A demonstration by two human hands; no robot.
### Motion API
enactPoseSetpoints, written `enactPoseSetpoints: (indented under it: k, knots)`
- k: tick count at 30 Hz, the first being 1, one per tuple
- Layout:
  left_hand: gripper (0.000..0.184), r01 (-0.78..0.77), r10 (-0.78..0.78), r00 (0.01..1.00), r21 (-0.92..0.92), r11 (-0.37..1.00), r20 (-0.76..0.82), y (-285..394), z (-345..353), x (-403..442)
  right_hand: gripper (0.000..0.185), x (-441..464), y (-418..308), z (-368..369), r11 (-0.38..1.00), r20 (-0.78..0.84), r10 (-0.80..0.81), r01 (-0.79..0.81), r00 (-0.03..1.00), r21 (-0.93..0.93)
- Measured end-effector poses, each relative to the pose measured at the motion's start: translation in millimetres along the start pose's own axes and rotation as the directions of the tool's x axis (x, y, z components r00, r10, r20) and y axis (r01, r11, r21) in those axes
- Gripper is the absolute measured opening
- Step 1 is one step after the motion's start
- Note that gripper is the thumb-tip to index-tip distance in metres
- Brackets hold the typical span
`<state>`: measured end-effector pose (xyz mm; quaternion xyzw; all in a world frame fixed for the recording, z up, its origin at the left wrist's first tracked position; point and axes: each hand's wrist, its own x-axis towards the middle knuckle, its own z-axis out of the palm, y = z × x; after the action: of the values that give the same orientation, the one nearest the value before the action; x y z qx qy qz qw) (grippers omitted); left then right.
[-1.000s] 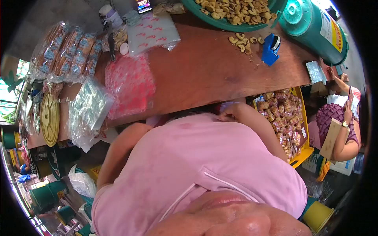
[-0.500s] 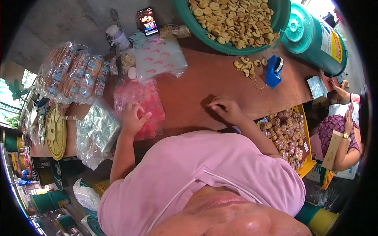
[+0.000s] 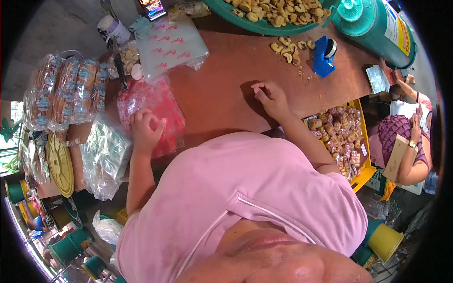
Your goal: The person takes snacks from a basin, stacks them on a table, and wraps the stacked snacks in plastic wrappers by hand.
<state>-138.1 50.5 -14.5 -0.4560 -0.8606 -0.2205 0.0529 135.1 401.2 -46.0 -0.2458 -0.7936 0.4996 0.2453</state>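
Note:
My left hand (image 3: pixel 146 128) is over a stack of red-printed plastic bags (image 3: pixel 166 109), its fingers loosely bent and the thumb apart from them. Nothing shows in its grasp. To the right, my right hand (image 3: pixel 271 100) is at the brown tabletop (image 3: pixel 217 89) with curled fingers and the thumb drawn in. I see no object in it. Beyond the red bags lie clear bags with red print (image 3: pixel 170 47). A small pile of curved, pale-brown pieces (image 3: pixel 289 51) and a blue tape dispenser (image 3: pixel 324 56) are farther out from my right hand.
A green basin (image 3: pixel 264 27) of similar pieces stands at the far edge. Packed bread-like goods (image 3: pixel 71 92) and clear plastic bags (image 3: pixel 106 151) are left. A yellow crate (image 3: pixel 365 170) of wrapped snacks is right, with another person (image 3: pixel 410 151) beyond.
The view has shifted, so the table's far items sit higher in the picture. My right hand's fingers look more curled. My left hand stays over the red bags.

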Motion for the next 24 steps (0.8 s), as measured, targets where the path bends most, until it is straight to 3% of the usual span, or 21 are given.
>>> enactPoseSetpoints:
  k: [4,7,11,13,16,20,24]
  knots:
    - [0.027,0.091,-0.087,0.994,-0.054,0.994,0.072,-9.5,-4.7,14.3,0.017,-5.5,-16.4,-1.4,0.979,0.058,-0.146,0.153,0.988,-0.137]
    - [0.038,-0.123,0.136,0.974,0.079,0.989,-0.181,0.6,-9.4,67.5,0.016,-8.0,-28.2,-1.1,0.956,0.14,-0.242,0.26,0.96,-0.133]
    - [0.062,-0.205,0.258,0.929,0.21,0.956,-0.265,8.9,6.6,170.2,0.015,-7.9,-27.8,0.3,0.944,0.202,-0.227,0.266,0.953,-0.193]
    - [0.07,-0.156,0.229,0.953,0.326,0.932,-0.199,4.2,26.7,227.4,0.015,-7.7,-28.0,-1.4,0.943,0.202,-0.243,0.279,0.949,-0.179]
    - [0.08,-0.098,0.165,0.97,0.338,0.936,-0.177,0.4,49.5,296.5,0.014,-5.2,-39.4,-6.3,0.943,0.21,-0.254,0.29,0.944,-0.165]
    - [0.088,0.115,-0.052,0.986,0.411,0.904,-0.161,-8.6,78.9,357.1,0.014,-1.2,-43.8,-6.9,0.953,0.201,-0.277,0.295,0.94,-0.068]
    - [0.088,0.25,-0.214,0.967,0.37,0.895,-0.138,-22.9,89.6,383.7,0.012,1.9,-24.9,-5.9,0.94,0.191,-0.302,0.325,0.934,-0.103]
